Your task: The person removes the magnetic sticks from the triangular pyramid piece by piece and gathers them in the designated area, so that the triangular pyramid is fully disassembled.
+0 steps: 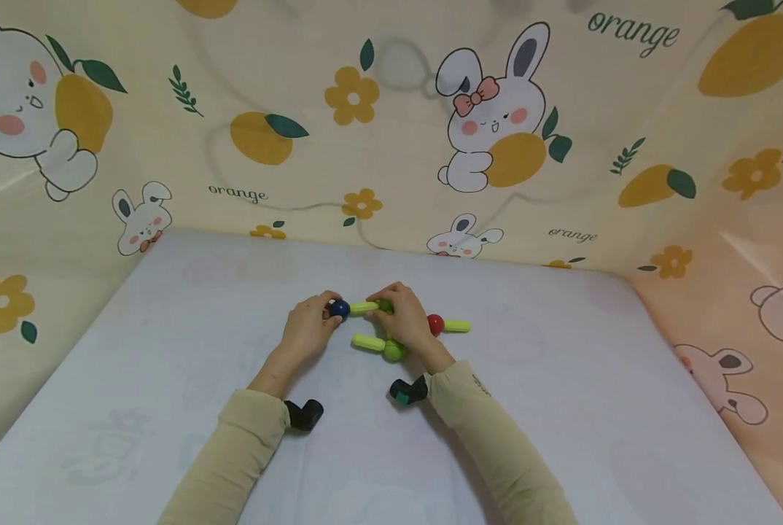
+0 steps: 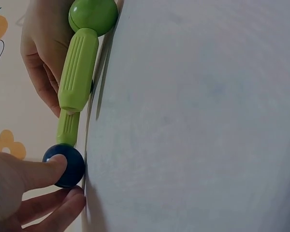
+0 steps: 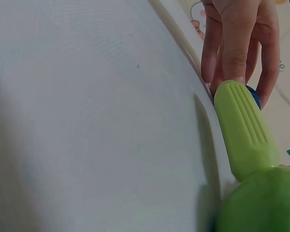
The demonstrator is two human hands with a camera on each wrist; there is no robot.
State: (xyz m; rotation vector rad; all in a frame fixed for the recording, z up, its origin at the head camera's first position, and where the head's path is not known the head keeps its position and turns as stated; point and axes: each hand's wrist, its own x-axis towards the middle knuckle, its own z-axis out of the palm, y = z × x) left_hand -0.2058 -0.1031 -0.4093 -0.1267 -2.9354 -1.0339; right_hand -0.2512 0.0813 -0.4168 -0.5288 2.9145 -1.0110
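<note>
On the white tabletop lies a toy of coloured balls and ribbed yellow-green rods. My left hand (image 1: 305,328) pinches its dark blue ball (image 1: 340,310), thumb on the face of the ball (image 2: 65,166) in the left wrist view. A short rod (image 1: 362,308) runs from this ball to a green ball (image 1: 385,305), which my right hand (image 1: 406,319) grips from above, partly hiding it. Nearer me, a second green ball (image 1: 394,351) bears another rod (image 1: 368,342) pointing left. A red ball (image 1: 436,324) with a rod (image 1: 457,326) extends right, its inner joint hidden behind my right hand.
The white tabletop (image 1: 562,408) meets a patterned cloth backdrop (image 1: 391,175) at its back and sides. A black wrist-worn device (image 1: 306,415) sits at the left cuff, another black device (image 1: 408,391) at the right cuff.
</note>
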